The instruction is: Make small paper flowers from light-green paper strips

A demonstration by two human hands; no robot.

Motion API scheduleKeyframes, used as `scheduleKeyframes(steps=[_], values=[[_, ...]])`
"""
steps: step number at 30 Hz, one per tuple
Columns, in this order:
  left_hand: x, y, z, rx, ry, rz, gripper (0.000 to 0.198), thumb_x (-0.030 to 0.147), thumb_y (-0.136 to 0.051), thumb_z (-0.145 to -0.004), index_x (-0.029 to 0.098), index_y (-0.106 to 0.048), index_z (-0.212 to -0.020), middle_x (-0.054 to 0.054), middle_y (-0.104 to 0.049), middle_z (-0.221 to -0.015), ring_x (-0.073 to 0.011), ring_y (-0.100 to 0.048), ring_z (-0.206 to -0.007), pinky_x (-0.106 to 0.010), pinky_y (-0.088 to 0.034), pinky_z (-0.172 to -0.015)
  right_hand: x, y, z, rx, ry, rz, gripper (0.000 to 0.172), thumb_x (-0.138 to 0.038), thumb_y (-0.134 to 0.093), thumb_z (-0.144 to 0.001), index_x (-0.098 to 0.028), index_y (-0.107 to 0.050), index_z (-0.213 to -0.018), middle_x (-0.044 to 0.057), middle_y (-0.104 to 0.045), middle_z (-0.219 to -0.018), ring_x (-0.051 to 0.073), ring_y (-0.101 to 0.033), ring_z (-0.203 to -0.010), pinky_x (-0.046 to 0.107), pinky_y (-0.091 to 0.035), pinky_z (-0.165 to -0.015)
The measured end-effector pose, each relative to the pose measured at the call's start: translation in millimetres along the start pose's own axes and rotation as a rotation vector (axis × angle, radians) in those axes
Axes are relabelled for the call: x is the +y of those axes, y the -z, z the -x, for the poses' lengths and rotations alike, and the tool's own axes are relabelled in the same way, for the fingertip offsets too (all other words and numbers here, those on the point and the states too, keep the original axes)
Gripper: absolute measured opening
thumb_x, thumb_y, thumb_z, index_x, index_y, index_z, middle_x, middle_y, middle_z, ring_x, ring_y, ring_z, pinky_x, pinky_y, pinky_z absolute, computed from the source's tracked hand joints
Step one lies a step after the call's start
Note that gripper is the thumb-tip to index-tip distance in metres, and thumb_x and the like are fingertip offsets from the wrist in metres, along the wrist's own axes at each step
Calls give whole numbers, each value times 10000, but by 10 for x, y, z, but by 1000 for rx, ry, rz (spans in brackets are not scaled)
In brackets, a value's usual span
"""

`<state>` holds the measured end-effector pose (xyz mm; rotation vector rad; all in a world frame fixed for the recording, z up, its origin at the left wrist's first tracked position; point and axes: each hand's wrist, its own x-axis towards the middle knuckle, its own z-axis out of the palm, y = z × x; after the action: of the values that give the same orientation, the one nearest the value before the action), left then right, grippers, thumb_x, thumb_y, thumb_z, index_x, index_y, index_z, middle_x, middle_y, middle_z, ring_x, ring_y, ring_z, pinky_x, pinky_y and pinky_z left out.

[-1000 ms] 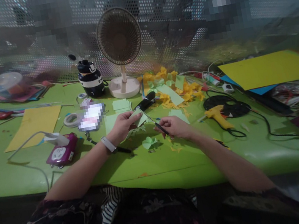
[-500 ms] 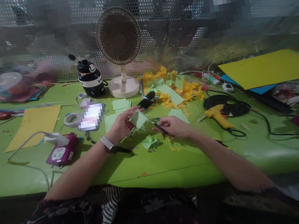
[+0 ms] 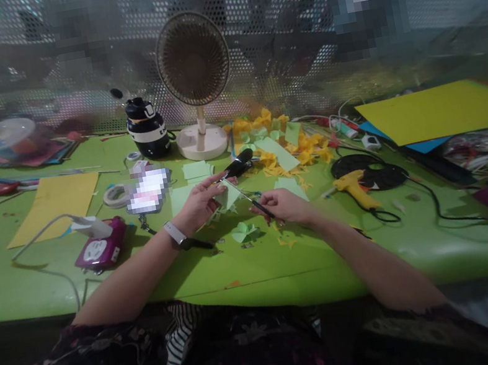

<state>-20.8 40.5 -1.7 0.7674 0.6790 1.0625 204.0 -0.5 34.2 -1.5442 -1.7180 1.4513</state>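
Observation:
My left hand [image 3: 206, 202] pinches a small light-green paper piece [image 3: 231, 196] above the table. In my right hand [image 3: 282, 206] is a slim metal tool with a black handle [image 3: 262, 208]; its kind is not clear. The tool's thin shaft slants up and left, and its tip reaches my left fingertips at the paper's upper edge. Below my hands a folded green paper flower [image 3: 245, 231] lies on the green table [image 3: 241, 271]. A black cylindrical object [image 3: 240, 162] lies just beyond my left fingers.
Behind my hands stand a fan [image 3: 203, 142] and a dark bottle [image 3: 148, 130]. Yellow paper flowers [image 3: 313, 146] lie beyond my right hand, with a yellow glue gun [image 3: 357, 189] farther right. Leftward are a phone [image 3: 149, 191], a tape roll [image 3: 116, 195] and a purple power adapter [image 3: 103, 248].
My left fingers have shifted slightly over the paper, and less of its flat face shows now beside the tool. My right hand stays nearly in place.

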Motion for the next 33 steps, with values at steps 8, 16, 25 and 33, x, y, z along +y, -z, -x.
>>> scheduleKeyframes(steps=[8,16,25,33], values=[[-35,55,-22,-27,-6,-33,330,77,-700,-838,146,-709,-1161,-106,-748,-1151,-132,-724,-916,-242,-583,-772,49,15,-10,-12,10,5,474,-568,-837,-696,-162,-594,-732,-5,-633,-557,58,-460,-410,192,-329,-378],[-18,45,-31,30,13,-7,346,39,-661,-841,133,-697,-1173,-104,-761,-1080,-134,-727,-883,-233,-584,-760,80,27,-59,-15,28,-55,526,-602,-859,-627,-154,-599,-715,1,-646,-549,45,-444,-390,185,-304,-374],[-49,59,-42,95,32,-107,260,37,-636,-862,138,-704,-1092,-112,-762,-1051,-152,-724,-863,-252,-587,-693,101,94,-90,131,87,-84,546,-646,-841,-615,-174,-630,-793,34,-723,-704,72,-481,-434,219,-383,-417],[-80,73,-62,103,16,-231,272,46,-652,-852,135,-670,-1109,-102,-766,-1027,-144,-717,-813,-275,-568,-705,192,246,-226,497,99,529,302,-475,-761,-789,-185,-726,-864,51,-744,-888,179,-629,-752,268,-402,-621]])
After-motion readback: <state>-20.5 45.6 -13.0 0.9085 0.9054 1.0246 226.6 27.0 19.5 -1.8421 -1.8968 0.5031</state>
